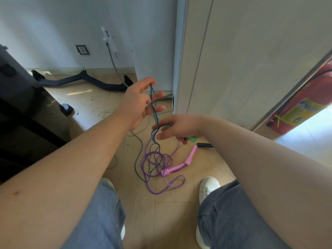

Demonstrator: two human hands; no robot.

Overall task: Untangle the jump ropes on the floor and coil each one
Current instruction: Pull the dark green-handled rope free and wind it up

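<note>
A purple jump rope (158,169) with two pink handles (179,166) lies tangled on the tile floor between my feet. A thin blue-green rope (138,159) runs up out of the tangle. My left hand (138,103) is raised, fingers spread, with loops of that rope strung over them. Just below, my right hand (179,128) grips a green handle (192,139) and pinches the strands where they gather. A black handle (204,145) lies on the floor to the right of the pink ones.
A white door (233,56) stands right ahead, with a red fire extinguisher (305,105) behind it on the right. A black curved bar (80,79) lies by the wall. Dark equipment (23,108) fills the left. My white shoes (208,187) flank the tangle.
</note>
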